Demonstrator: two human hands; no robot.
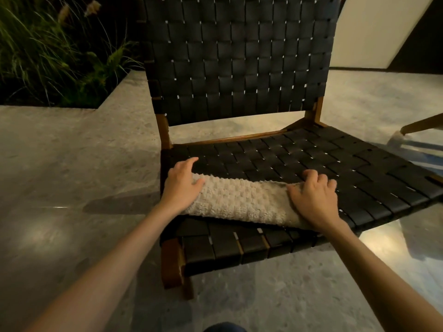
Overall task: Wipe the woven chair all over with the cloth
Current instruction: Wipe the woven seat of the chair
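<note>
Head view: the woven chair (242,97) fills the middle of the frame, standing on a pale speckled stone floor (72,164). It has black straps woven over a brown wooden frame (171,262). Its backrest (239,49) rises toward 12 o'clock, and its seat (335,164) spreads out toward 4 o'clock.

The cloth (239,202), beige and nubbly, lies stretched in a band across the front part of the seat, running from 9 to 3 o'clock between the two hands. Its near edge hangs just over the seat's front edge.

The left hand (183,185) lies on the cloth's 9 o'clock end. Its fingers are fairly straight and point toward 1 o'clock onto the black straps, and its thumb rests on top of the cloth, so it presses down flat rather than clutching.

The right hand (314,200) covers the cloth's 3 o'clock end. Its fingers are curled at the knuckles and dug in over the far edge, and the fabric bunches beside the thumb, a narrow grip holding the cloth. Both bare forearms reach in from 7 and 5 o'clock.

Grassy plants (48,49) sit in a dark bed at 10 o'clock. A pale panel (378,27) leans at 1 o'clock. At 3 o'clock a wooden leg (424,125) of some other piece juts in, above a blurred bluish patch I cannot identify.
</note>
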